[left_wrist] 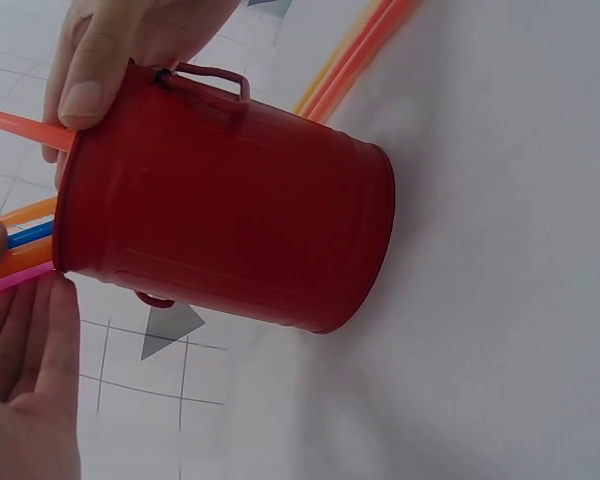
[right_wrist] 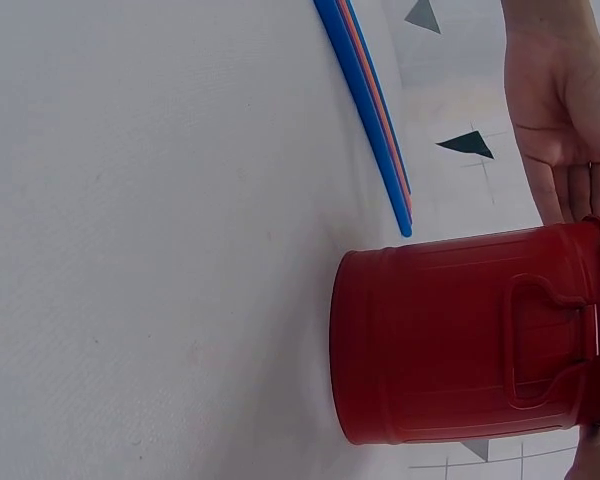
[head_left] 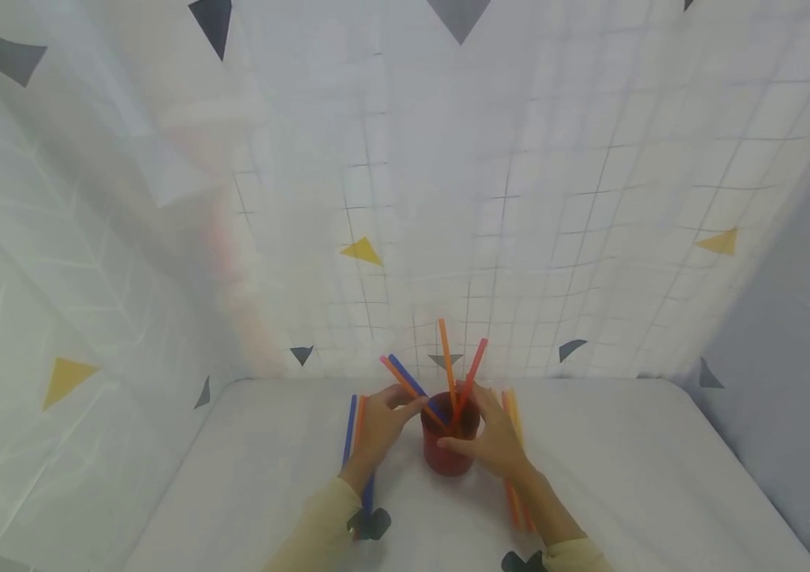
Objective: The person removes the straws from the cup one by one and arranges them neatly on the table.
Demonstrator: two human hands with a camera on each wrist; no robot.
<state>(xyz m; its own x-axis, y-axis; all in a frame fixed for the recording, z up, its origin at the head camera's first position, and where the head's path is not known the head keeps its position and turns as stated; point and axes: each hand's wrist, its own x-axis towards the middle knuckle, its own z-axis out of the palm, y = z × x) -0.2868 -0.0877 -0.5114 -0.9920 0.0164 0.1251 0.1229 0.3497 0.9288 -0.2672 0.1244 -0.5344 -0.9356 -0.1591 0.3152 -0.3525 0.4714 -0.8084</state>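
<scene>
A red pot (head_left: 450, 457) with small side handles stands upright on the white table, several coloured straws leaning out of its mouth. My left hand (head_left: 381, 421) is at its left rim, pinching slanted orange and blue straws (head_left: 405, 375) between thumb and fingers; a pink one (left_wrist: 15, 284) lies against them in the left wrist view. On the other side, my right hand (head_left: 494, 437) grips the pot, thumb in front and fingers behind the rim. An orange straw (head_left: 446, 353) and a red straw (head_left: 474, 365) rise near it. The straws' lower ends are hidden inside the pot.
Blue and orange straws (head_left: 350, 429) lie on the table left of the pot, partly under my left forearm. Orange and yellow straws (head_left: 514, 508) lie to the right beneath my right arm. Behind the table (head_left: 626, 461) hangs a patterned white cloth (head_left: 555, 262).
</scene>
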